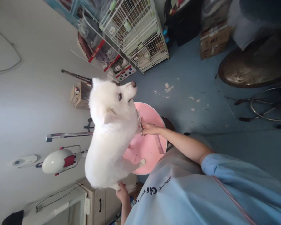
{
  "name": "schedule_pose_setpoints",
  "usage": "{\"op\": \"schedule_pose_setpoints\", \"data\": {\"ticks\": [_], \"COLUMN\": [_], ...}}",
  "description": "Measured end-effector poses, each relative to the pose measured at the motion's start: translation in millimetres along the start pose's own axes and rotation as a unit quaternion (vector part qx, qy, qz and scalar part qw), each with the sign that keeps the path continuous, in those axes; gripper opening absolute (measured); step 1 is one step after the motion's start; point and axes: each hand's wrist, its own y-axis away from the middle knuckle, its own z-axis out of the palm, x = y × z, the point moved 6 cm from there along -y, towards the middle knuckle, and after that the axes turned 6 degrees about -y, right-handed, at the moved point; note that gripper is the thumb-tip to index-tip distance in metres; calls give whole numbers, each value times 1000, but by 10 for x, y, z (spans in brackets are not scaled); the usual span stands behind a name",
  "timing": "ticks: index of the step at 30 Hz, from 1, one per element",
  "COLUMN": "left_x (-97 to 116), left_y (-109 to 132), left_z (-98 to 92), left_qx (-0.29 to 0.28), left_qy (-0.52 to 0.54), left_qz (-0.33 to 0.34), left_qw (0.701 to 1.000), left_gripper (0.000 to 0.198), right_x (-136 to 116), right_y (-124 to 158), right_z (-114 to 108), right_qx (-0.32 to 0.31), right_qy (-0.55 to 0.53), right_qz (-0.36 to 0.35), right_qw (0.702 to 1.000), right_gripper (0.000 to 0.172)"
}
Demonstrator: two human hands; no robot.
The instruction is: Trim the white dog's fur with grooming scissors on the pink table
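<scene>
head view: the white dog (109, 143) stands at eight o'clock from centre on the pink desk (150, 153), coat looking mostly even; right grip (150, 128) holds scissors (140, 121) near its chest, apparently mid-trim; left grip (123, 193) clasps its rear; remainder unclear.

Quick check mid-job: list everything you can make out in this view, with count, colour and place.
dog: 1, white, on the table
table: 1, pink, beneath the dog
scissors: 1 pair, silver, in the right hand
strip: 1, purple-edged, on the table
cage stack: 1, white, picture's top
packed goods: uncounted, mixed colours, beside the cage stack
cardboard box: 1, brown, upper right
round seat: 1, brown, right edge
domed device: 1, white and red, picture's left
cabinet: 1, cream, lower left
apron: 1, pale blue, lower right
right hand: 1, bare, holding the scissors
left hand: 1, bare, at the dog's rear
</scene>
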Motion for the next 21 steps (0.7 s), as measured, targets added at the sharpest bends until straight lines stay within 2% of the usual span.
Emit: {"op": "schedule_pose_setpoints", "data": {"ticks": [4, 8, 13, 17, 21], "left_x": [-12, 30, 97, 120, 109], "left_y": [36, 75, 121, 122, 116], "left_z": [46, 37, 8, 3, 20], "left_qx": [18, 34, 35, 36, 40], "left_qy": [29, 59, 65, 42, 29], "left_qz": [-35, -56, -57, -43, -45], "left_qw": [999, 996, 996, 998, 998], "left_gripper": [34, 34, 36, 37, 42], "right_x": [-97, -115, -77, -8, 51], "right_y": [31, 11, -40, -72, -75], "right_z": [-72, -141, -224, -279, -274], "right_qx": [-36, -47, -61, -74, -86], "right_qy": [-39, -49, -105, -90, -117], "right_qz": [26, 66, 95, 106, 109], "right_qw": [998, 996, 988, 988, 983], "right_gripper": [32, 42, 34, 47, 46]}}
